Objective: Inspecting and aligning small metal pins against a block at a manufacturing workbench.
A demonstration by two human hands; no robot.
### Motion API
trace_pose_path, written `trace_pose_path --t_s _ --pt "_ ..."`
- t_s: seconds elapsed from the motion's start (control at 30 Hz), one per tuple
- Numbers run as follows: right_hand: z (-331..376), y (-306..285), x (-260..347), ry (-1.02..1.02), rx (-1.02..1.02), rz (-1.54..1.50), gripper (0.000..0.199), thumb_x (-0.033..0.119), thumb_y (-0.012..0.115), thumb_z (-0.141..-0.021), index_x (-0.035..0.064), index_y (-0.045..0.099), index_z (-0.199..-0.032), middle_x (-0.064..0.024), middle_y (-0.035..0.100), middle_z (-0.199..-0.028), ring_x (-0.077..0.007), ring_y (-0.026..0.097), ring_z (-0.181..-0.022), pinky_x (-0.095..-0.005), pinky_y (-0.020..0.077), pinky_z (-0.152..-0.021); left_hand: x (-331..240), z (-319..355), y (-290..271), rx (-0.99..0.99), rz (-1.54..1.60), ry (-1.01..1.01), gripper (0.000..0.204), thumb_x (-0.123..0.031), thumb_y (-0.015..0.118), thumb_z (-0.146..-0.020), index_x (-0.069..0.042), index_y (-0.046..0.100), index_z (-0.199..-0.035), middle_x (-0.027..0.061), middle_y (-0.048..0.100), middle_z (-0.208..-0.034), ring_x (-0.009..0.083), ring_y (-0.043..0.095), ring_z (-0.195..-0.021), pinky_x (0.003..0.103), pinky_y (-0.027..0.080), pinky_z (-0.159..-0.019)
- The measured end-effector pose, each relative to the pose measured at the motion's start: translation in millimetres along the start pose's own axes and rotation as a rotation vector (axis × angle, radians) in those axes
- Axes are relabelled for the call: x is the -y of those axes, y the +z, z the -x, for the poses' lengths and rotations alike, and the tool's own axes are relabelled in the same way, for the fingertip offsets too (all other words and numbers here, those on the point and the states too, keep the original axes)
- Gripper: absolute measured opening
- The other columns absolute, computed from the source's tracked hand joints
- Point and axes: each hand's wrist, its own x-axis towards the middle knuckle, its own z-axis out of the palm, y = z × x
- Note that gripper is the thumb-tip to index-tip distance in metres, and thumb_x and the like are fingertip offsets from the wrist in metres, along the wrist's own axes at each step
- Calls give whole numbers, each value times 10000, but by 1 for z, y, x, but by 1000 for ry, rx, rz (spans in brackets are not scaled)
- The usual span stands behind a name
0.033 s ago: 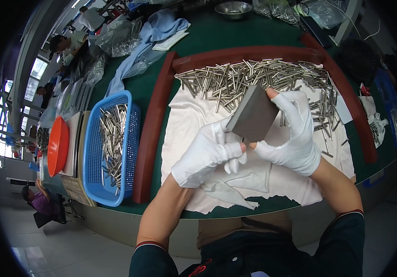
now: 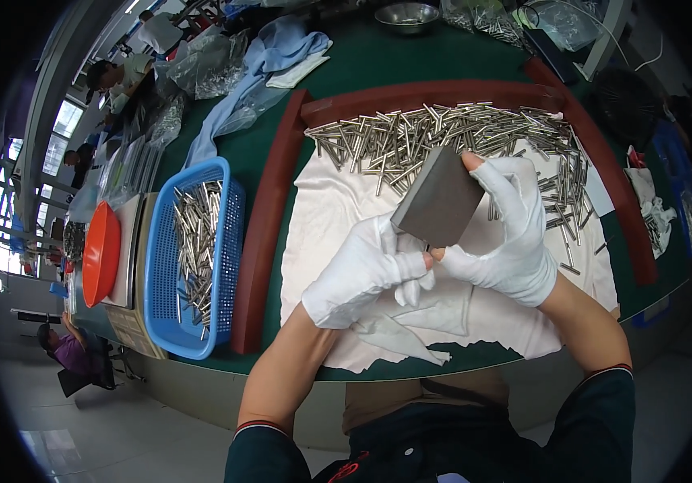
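Both gloved hands pinch a flat, dark grey rectangular block point(image 2: 440, 207), left hand point(image 2: 364, 274) at its lower corner, right hand point(image 2: 508, 233) closed along its edge, above a white cloth point(image 2: 338, 209) near the desk's front edge.

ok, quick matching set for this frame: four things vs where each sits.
Things:
1 grey block
2 blue basket
3 orange lid
4 steel bowl

Places:
A far edge of the green table
B left of the red-brown frame, holding metal pins
C between the gloved left hand and right hand
D far left, beyond the basket

Pairs: 1-C, 2-B, 3-D, 4-A
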Motion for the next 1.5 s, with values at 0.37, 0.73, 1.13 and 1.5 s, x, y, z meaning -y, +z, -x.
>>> trace_pose_path --t_s 0.37,0.73,1.13,1.5 --pt "7 -4 -5 27 19 -17 843 169 812 -535 2 460 -1283 -116 465 -1036 -233 508 -908 -335 441 -775 -7 9 -8 45 169 131 299 -67 677 -801 32 581 -1066 83 626 -713 91 557 -501 193 439 -453" --pt "5 0 -4 5 -13 -1 824 171 813 -524 -11 483 -1257 -108 464 -1003 -225 515 -858 -323 444 -727 0 2 1 13 1 27 483 -73 673 -812 32 491 -1247 70 631 -738 76 546 -499 185 433 -437" --pt "7 -2 -6 5 -14 28 831 172 808 -526 -3 475 -1268 -112 463 -988 -226 514 -857 -326 447 -716 0 5 -14 42 216 195 597 -97 682 -808 32 408 -1323 77 601 -674 98 545 -487 179 407 -416" --pt "4 2 -6 -48 -28 49 824 177 803 -521 -17 482 -1255 -115 465 -1007 -225 510 -855 -322 448 -716 9 -1 -12 88 239 90 572 -90 667 -820 16 421 -1325 78 606 -681 103 526 -476 186 398 -416"
